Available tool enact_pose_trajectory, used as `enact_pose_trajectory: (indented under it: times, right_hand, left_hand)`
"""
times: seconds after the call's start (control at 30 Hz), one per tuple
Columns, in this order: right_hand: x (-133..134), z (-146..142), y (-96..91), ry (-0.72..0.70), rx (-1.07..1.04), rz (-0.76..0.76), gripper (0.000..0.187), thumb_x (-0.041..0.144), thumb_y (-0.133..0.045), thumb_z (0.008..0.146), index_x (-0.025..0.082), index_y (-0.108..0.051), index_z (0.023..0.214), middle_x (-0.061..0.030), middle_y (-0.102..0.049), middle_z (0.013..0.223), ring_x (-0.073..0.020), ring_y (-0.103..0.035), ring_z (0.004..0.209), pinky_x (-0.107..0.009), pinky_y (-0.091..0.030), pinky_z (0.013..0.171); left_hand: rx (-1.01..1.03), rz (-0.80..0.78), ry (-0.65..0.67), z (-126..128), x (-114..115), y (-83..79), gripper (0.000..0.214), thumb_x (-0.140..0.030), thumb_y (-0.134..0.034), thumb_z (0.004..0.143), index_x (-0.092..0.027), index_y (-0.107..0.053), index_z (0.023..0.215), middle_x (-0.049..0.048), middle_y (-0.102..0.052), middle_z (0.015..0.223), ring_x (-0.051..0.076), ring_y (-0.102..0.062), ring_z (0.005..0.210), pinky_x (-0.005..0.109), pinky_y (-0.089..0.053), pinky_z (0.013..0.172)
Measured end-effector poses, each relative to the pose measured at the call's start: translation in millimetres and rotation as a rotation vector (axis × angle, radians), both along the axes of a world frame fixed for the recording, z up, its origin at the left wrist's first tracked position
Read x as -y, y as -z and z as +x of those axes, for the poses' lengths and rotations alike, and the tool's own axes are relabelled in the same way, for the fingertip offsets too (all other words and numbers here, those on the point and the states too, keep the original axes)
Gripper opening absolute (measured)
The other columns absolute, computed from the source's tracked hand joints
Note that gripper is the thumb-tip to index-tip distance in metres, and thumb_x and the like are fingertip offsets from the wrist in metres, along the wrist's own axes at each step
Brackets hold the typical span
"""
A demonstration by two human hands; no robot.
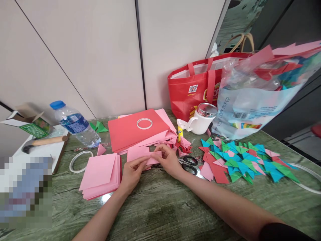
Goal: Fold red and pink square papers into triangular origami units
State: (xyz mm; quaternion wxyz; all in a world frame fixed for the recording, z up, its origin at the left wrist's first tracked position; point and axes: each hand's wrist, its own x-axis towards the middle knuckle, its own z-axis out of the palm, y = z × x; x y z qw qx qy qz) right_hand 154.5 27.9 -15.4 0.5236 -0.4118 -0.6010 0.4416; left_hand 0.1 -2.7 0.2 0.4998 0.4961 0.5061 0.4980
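Both of my hands meet over the middle of the table, pinching one small piece of pink paper (156,154) between thumbs and fingers. My left hand (134,170) has its lower left edge, and my right hand (168,160) has its right end. Just behind the fingers lies more pink paper (136,153). To the left of my left hand stands a thick stack of pink paper squares (99,172). Black-handled scissors (189,164) lie beside my right wrist, close to small folded pink and red pieces (185,144).
Behind are red sheets (135,130) with a tape roll (144,123) on top. A water bottle (76,125) and another tape roll (79,161) are left. Rightward are a glue stick (180,134), a white mug (200,120), bags (250,107) and many folded colored pieces (240,159).
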Motion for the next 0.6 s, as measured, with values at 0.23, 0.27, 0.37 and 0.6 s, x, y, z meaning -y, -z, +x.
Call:
enact_pose_trajectory:
  times: [0.23, 0.27, 0.37, 0.6]
  right_hand:
    - [6.3, 0.1, -3.3, -0.016, 0.07, 0.105, 0.027, 0.025, -0.069, 0.066, 0.021, -0.053, 0.088, -0.0016, -0.058, 0.086, -0.0187, -0.056, 0.082, -0.031, -0.045, 0.076]
    - [6.4, -0.3, -2.4, -0.016, 0.062, 0.099, 0.03, 0.024, -0.07, 0.065, 0.021, -0.052, 0.089, -0.0018, -0.057, 0.087, -0.0186, -0.056, 0.082, -0.031, -0.046, 0.075]
    - [5.9, -2.0, 1.2, -0.014, 0.018, 0.054, 0.037, 0.024, -0.07, 0.065, 0.021, -0.05, 0.096, -0.004, -0.057, 0.094, -0.0192, -0.057, 0.086, -0.03, -0.047, 0.074]
    - [4.9, -2.4, 3.6, -0.085, -0.026, 0.056, 0.047, 0.027, -0.074, 0.062, 0.021, -0.051, 0.103, -0.0058, -0.057, 0.103, -0.0213, -0.057, 0.094, -0.033, -0.046, 0.081]
  left_hand:
    - [0.002, 0.003, -0.021, -0.4, 2.1, 2.4, 0.024, -0.035, -0.071, 0.065, -0.022, -0.074, 0.085, 0.0043, -0.074, 0.088, 0.023, -0.071, 0.074, 0.038, -0.057, 0.075]
    - [0.006, -0.001, -0.021, -0.4, 2.5, 2.7, 0.024, -0.035, -0.071, 0.065, -0.022, -0.074, 0.085, 0.0043, -0.074, 0.088, 0.024, -0.071, 0.074, 0.038, -0.057, 0.076]
    - [0.007, -0.001, -0.032, -0.7, 3.0, 3.2, 0.026, -0.035, -0.071, 0.065, -0.021, -0.074, 0.086, 0.0042, -0.074, 0.089, 0.024, -0.071, 0.076, 0.037, -0.056, 0.077]
    - [-0.065, 0.016, -0.053, -2.8, 2.8, 0.9, 0.027, -0.035, -0.07, 0.067, -0.02, -0.073, 0.089, 0.005, -0.074, 0.092, 0.022, -0.071, 0.074, 0.034, -0.058, 0.073]
